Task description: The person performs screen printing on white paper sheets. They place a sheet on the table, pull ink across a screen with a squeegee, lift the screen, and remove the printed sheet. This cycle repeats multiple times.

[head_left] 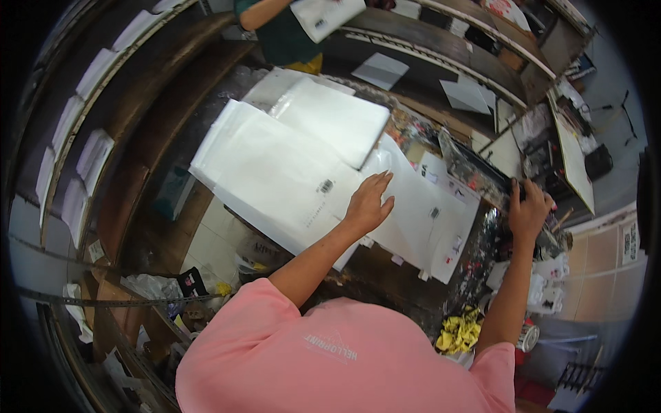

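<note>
My left hand [372, 201] is open, fingers stretched forward, over a white sheet or bag [406, 193] on the worktable. To its left lies a stack of white plastic bags [268, 165] with small dark print near one edge. Beyond it, another white stack [337, 113] overlaps the first. My right hand [529, 210] has its fingers bent at the near end of a dark-edged, paint-smeared frame [475, 165]; its grip is partly hidden. Below the frame, a white sheet [441, 227] with small dark and red marks lies on the table.
Across the table a person in a dark green top [286, 38] holds a white printed bag [327, 17]. Shelves with white stacks [89, 155] stand left; a rack with white sheets [381, 71] runs along the back. Crumpled yellow material [460, 332] lies beside my right forearm.
</note>
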